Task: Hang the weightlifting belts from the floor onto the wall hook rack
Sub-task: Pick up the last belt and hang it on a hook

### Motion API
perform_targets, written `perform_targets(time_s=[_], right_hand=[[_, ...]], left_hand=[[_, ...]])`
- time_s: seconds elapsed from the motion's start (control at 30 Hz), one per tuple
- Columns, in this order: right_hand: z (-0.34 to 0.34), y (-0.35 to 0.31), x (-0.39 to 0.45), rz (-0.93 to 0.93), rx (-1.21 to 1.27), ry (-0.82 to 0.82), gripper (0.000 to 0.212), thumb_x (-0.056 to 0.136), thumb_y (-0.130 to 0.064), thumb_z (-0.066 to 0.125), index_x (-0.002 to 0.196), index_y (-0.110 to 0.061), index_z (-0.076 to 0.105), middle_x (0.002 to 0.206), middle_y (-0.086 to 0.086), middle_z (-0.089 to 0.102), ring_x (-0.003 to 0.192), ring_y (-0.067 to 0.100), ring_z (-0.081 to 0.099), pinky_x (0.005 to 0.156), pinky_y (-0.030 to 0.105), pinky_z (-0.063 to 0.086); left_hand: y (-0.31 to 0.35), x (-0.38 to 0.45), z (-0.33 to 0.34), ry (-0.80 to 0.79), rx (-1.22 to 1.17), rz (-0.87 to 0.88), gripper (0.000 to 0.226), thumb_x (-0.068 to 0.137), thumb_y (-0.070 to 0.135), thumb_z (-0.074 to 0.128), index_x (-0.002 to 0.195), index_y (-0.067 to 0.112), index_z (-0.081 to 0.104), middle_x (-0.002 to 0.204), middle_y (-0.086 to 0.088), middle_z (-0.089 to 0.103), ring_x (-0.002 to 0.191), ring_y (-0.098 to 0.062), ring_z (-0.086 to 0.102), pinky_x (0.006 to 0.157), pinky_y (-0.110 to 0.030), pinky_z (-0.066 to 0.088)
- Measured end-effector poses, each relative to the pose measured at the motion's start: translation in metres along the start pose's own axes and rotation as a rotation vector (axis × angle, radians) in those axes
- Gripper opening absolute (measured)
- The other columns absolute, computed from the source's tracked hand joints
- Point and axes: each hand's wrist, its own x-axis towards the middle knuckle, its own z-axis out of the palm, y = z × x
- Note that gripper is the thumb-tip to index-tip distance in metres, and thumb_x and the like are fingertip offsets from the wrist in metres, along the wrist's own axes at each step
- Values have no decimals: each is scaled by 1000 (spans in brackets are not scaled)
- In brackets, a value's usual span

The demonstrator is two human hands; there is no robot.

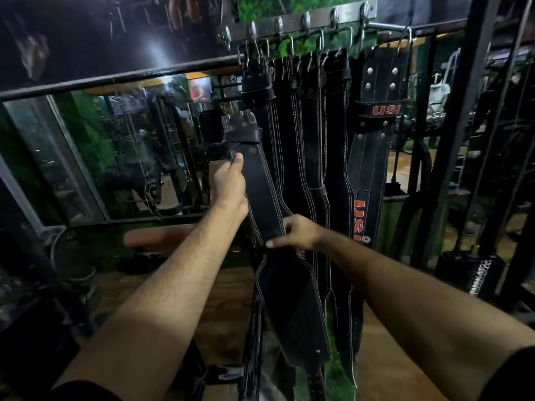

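We are holding a black weightlifting belt [262,192] upright below the wall hook rack [301,23]. Our left hand [227,180] is pinching it nearest the buckle end [240,125], which is sitting beneath the rack's leftmost hooks; our right hand [295,231] is gripping it farther below, fingers closed around the strap.

My left hand [227,180] hides its own fingers behind the black belt [262,198] I hold, and my right hand [295,231] tucks its fingertips out of sight behind the same strap. The belt's tail runs off the frame's edge at 6 o'clock. At 12 o'clock, the hook rack [301,20] is blurred; which hooks carry which hanging belts [312,125] is hard to tell, perhaps four overlapping.
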Motion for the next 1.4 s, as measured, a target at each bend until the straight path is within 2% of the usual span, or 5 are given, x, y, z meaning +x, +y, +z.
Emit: perform_targets(time_s=[0.2, 0.37, 0.77, 1.17, 1.4], right_hand=[[-31, -50, 3, -185, 452, 239, 9, 93, -7, 68, 87, -14, 67, 70, -6, 64, 59, 4, 59, 58, 23, 52], [-50, -89, 2, -249, 674, 222, 16, 97, -10, 62, 112, -10, 67, 83, 1, 66, 57, 4, 56, 60, 27, 52], [-50, -132, 3, -323, 350, 298, 12, 96, -13, 67, 105, -7, 66, 88, 3, 68, 72, 16, 66, 69, 41, 61], [-41, -148, 35, -439, 126, 490, 7, 92, -22, 71, 90, -26, 65, 85, -6, 70, 79, 10, 69, 74, 34, 60], [-46, -150, 50, -380, 246, 633, 28, 83, -19, 82, 92, -15, 55, 73, 6, 60, 54, 14, 58, 47, 28, 50]], left_hand=[[2, -14, -6, 11, -14, 27, 22, 90, 35, 64, 74, 20, 61, 88, -4, 66, 97, -26, 61, 90, -43, 47], [10, -29, -11, -20, -32, 19, 46, 85, 34, 63, 113, -3, 66, 113, -25, 71, 102, -40, 67, 95, -52, 51], [39, -57, -24, -69, 29, 150, 26, 94, 5, 49, 118, 8, 58, 96, -5, 70, 82, -14, 68, 70, -29, 58], [79, 23, -26, -67, 155, -37, 88, 56, 82, 70, 119, 20, 69, 118, -5, 73, 112, -28, 68, 100, -51, 52], [83, 46, -11, -209, -21, 40, 37, 99, 40, 54, 110, 9, 71, 107, -17, 76, 96, -34, 74, 83, -51, 61]])
